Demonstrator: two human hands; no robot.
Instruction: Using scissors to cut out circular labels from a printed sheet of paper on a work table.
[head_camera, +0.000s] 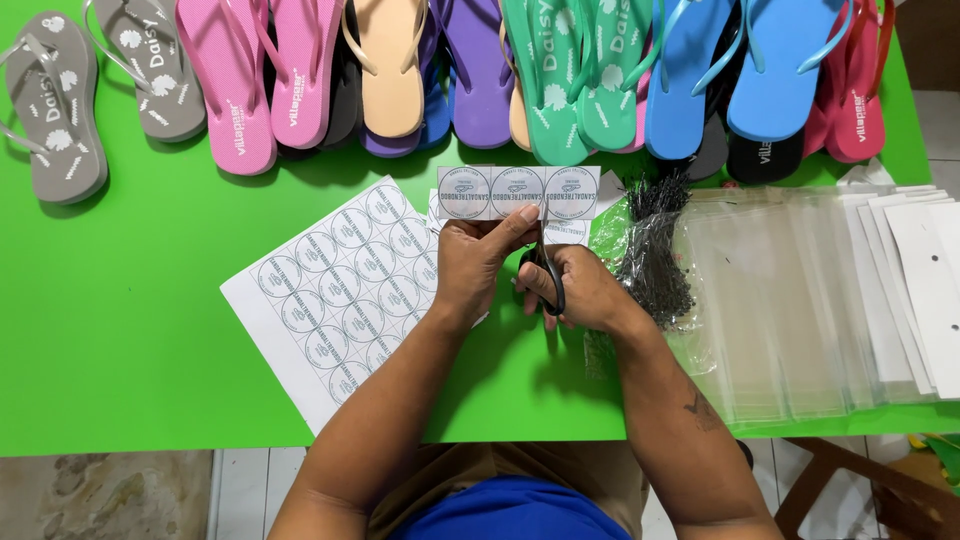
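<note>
Nearest the camera, both forearms reach out over the green counter (120, 330). The left hand (472, 262) pinches the lower edge of a strip of round stickers (518, 192), thumb on its front, holding it up flat above the counter. The right hand (578, 290) is closed through the handles of black scissors (548, 275), whose blades point up at the strip's lower edge; how far they are parted cannot be told. Left of the hands lies a white sticker sheet (335, 295) printed with rows of circles. To the right sit a bundle of black ties (655, 250) and a spread of clear plastic bags (800, 300). Along the far edge runs a row of flip-flops (480, 70) in grey, pink, peach, purple, green, blue and red.
</note>
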